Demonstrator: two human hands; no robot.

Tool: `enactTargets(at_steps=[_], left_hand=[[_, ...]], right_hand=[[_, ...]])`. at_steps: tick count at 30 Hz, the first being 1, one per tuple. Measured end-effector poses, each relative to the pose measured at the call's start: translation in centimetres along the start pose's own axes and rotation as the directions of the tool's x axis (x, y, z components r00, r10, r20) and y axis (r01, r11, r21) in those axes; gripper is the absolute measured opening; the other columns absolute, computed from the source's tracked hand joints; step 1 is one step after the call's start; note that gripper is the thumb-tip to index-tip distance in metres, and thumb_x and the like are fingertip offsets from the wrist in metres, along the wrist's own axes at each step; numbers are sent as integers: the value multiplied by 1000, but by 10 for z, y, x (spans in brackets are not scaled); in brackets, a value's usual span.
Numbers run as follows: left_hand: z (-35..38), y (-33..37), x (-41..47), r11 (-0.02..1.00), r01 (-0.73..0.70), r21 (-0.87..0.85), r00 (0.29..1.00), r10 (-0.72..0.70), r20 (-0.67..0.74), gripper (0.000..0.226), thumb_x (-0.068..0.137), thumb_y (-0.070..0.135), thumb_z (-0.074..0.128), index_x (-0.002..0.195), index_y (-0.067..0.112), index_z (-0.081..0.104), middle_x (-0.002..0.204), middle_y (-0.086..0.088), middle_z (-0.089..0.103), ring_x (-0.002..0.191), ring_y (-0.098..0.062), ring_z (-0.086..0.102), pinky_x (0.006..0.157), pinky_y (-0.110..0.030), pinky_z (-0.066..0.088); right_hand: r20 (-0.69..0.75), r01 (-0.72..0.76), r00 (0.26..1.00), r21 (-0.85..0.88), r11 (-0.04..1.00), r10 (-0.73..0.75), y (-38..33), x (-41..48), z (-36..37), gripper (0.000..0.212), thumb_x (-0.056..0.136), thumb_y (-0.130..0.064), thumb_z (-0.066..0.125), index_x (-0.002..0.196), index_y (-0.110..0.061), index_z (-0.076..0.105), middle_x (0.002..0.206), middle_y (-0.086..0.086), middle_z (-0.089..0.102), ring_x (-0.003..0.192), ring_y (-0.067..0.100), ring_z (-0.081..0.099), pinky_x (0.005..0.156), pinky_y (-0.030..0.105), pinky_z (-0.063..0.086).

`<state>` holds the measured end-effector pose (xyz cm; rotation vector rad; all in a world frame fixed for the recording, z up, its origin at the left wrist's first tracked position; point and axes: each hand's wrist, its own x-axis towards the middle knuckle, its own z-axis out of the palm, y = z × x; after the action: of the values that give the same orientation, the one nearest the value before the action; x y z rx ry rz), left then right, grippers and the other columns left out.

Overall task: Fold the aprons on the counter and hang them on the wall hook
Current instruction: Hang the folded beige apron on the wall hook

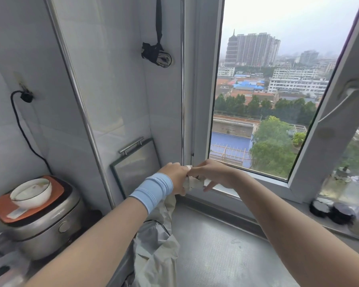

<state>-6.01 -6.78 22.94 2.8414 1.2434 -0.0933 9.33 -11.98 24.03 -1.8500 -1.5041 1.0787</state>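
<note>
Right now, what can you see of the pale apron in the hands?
The pale apron is thin, creased grey-beige cloth with a dark line of trim. Its top is bunched between the left hand and right hand, which both pinch it. The rest hangs crumpled below the left forearm, by the metal counter, and runs out of frame.

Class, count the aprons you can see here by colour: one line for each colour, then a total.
Black: 1, the black apron, rolled up and hanging by its strap.
Pale grey: 1, the pale grey apron, gripped at its top by the left hand and the right hand.
Total: 2
</note>
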Motion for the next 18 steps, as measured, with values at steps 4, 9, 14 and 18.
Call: enactTargets(at_steps=[4, 9, 14, 18], left_hand=[[-1, -1, -5, 981, -26, -192, 997, 39, 61, 71, 68, 34, 81, 133, 31, 50, 111, 2, 63, 103, -23, 61, 85, -31, 52], [15, -20, -8, 699, -46, -714, 998, 7, -57, 33, 79, 45, 63, 104, 28, 74, 94, 3, 75, 90, -13, 67, 86, -32, 55], [19, -31, -10, 558, 6, -830, 978, -175, -110, 19, 94, 31, 60, 103, 22, 75, 98, 5, 73, 99, -16, 66, 86, -25, 52], [14, -32, -9, 413, 175, -894, 954, -294, 51, 32, 88, 43, 66, 107, 21, 53, 110, -4, 60, 100, -24, 62, 71, -36, 57]], right_hand=[[32, 27, 999, 77, 997, -29, 5, -3, 9, 22, 77, -27, 72, 90, -10, 78, 98, 11, 71, 93, 24, 68, 67, 38, 62], [-169, 91, 981, -41, 995, -97, 9, 0, 14, 21, 85, -26, 66, 72, -12, 73, 66, 3, 61, 52, 16, 62, 48, 25, 53], [-270, 210, 940, -18, 978, -207, 15, 4, 23, 26, 92, -25, 58, 74, -11, 70, 64, 5, 62, 45, 17, 59, 42, 20, 43], [-332, 300, 908, 95, 949, -254, 11, 10, 34, 23, 92, -25, 60, 74, -15, 70, 63, 6, 61, 53, 17, 54, 50, 27, 46]])
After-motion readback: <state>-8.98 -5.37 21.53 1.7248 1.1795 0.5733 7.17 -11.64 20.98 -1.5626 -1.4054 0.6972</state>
